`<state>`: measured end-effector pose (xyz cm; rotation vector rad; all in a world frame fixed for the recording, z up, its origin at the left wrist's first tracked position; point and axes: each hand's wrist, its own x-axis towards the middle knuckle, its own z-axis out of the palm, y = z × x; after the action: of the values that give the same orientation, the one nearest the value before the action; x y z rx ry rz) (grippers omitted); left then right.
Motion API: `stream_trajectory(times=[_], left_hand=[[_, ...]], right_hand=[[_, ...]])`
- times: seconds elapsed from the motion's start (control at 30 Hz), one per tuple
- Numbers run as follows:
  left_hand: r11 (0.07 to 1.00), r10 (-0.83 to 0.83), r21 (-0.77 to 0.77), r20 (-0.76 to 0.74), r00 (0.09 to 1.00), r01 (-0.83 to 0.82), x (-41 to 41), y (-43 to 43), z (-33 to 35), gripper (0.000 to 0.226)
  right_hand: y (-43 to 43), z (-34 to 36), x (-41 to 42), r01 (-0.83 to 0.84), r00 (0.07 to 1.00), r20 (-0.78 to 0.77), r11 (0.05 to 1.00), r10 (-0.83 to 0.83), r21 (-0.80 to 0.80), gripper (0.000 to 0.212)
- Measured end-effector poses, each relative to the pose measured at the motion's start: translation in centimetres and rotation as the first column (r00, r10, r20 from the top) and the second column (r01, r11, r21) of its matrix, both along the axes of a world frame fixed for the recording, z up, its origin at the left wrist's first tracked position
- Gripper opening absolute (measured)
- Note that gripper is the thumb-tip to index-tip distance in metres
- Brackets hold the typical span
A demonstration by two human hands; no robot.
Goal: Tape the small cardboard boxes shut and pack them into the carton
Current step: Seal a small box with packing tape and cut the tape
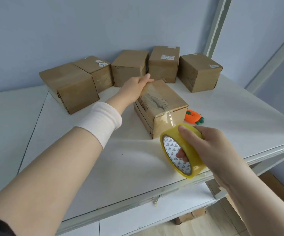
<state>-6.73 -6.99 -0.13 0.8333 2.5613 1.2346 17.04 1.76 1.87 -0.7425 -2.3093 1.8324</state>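
A small cardboard box (pixel 163 104) lies in the middle of the white table (pixel 103 159). My left hand (pixel 136 86) rests on its far top edge, fingers straight, pressing clear tape down. A strip of clear tape runs over the box top and down its near face to a yellow tape roll (pixel 180 150). My right hand (pixel 204 143) grips that roll, thumb on the outside and fingers through the core, just in front of the box. Several other small cardboard boxes (pixel 129 67) stand in a row at the back by the wall.
An orange carrot-shaped object (pixel 193 117) lies right of the taped box. The table's front edge runs diagonally under my right hand; a white drawer front (pixel 137 217) sits below. A blue wall and a white metal frame (pixel 217 26) close the back and right.
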Motion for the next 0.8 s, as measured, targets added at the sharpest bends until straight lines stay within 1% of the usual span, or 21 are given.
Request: stream_trajectory(times=[0.07,0.13,0.17,0.2,0.23,0.27,0.3,0.33,0.37,0.47,0.5,0.53,0.57,0.6,0.63,0.7,0.73,0.77,0.8], left_hand=[[0.999,-0.011,-0.035,-0.03,0.999,0.01,0.8,-0.6,0.2,0.081],[0.999,-0.035,0.011,-0.139,0.99,0.037,2.1,-1.6,0.8,0.1],[0.995,-0.089,0.034,-0.203,0.975,0.098,2.8,-2.4,1.0,0.107],[0.983,-0.176,0.009,-0.279,0.944,0.185,3.3,-3.1,1.0,0.108],[0.961,-0.273,-0.068,-0.354,0.894,0.267,4.0,-3.7,0.9,0.104],[0.935,-0.356,-0.171,-0.412,0.839,0.312,4.3,-4.1,0.3,0.1],[0.909,-0.412,-0.263,-0.443,0.796,0.324,4.4,-4.4,-0.2,0.097],[0.896,-0.432,-0.313,-0.454,0.779,0.315,4.5,-4.4,-0.8,0.096],[0.899,-0.424,-0.32,-0.465,0.777,0.299,4.5,-4.4,-1.3,0.094],[0.939,-0.342,-0.217,-0.496,0.798,0.268,4.5,-4.0,-1.6,0.077],[0.948,-0.318,-0.125,-0.437,0.841,0.294,4.5,-4.0,-1.2,0.07],[0.945,-0.305,0.013,-0.318,0.898,0.325,4.4,-4.1,-0.7,0.061],[0.926,-0.312,0.165,-0.169,0.935,0.339,4.3,-4.1,-0.2,0.049],[0.911,-0.308,0.273,-0.044,0.95,0.309,4.1,-4.1,0.2,0.036],[0.918,-0.27,0.31,0.027,0.962,0.249,3.8,-4.0,0.6,0.027],[0.947,-0.137,0.304,0.101,0.985,0.1,3.3,-3.5,0.7,0.032],[0.936,-0.091,0.351,0.139,0.986,0.037,3.3,-3.4,0.6,0.035],[0.904,-0.077,0.427,0.147,0.986,0.007,3.4,-3.5,0.4,0.038],[0.87,-0.079,0.493,0.13,0.988,0.004,3.5,-3.6,0.1,0.049]], right_hand=[[0.1,-0.1,-0.1,-0.001,1.0,-0.007,1.0,0.001,0.012,0.029],[0.3,-0.2,-0.1,-0.006,1.0,-0.007,1.0,0.006,0.008,0.029],[0.4,-0.2,-0.2,-0.01,1.0,-0.005,1.0,0.01,0.007,0.029],[0.5,-0.2,-0.2,-0.014,1.0,-0.004,1.0,0.014,0.007,0.03],[0.5,-0.2,-0.3,-0.017,1.0,-0.006,1.0,0.017,0.007,0.03],[0.6,-0.2,-0.4,-0.015,1.0,-0.011,1.0,0.015,0.005,0.03],[0.6,-0.2,-0.4,-0.016,1.0,-0.017,1.0,0.016,0.002,0.031],[0.6,-0.2,-0.5,-0.019,1.0,-0.019,1.0,0.019,-0.001,0.031],[0.6,0.0,-0.5,-0.029,0.999,-0.021,1.0,0.029,-0.003,0.031],[0.7,1.9,-0.9,-0.077,0.994,-0.075,0.997,0.077,0.002,0.034],[0.9,3.0,-1.2,-0.105,0.987,-0.12,0.994,0.105,0.007,0.038],[1.0,4.3,-1.7,-0.139,0.975,-0.174,0.99,0.137,0.005,0.043],[1.1,5.7,-2.3,-0.182,0.957,-0.233,0.983,0.175,-0.007,0.042],[1.1,7.1,-2.9,-0.231,0.935,-0.285,0.973,0.213,-0.03,0.037],[1.2,8.2,-3.8,-0.285,0.911,-0.325,0.958,0.255,-0.046,0.03],[1.0,9.3,-5.9,-0.363,0.877,-0.348,0.931,0.331,-0.03,0.018],[0.8,9.3,-6.9,-0.371,0.873,-0.351,0.928,0.34,-0.023,0.016],[0.7,9.1,-8.1,-0.358,0.874,-0.363,0.933,0.322,-0.033,0.017],[0.5,8.7,-9.0,-0.329,0.88,-0.38,0.943,0.284,-0.057,0.02]])
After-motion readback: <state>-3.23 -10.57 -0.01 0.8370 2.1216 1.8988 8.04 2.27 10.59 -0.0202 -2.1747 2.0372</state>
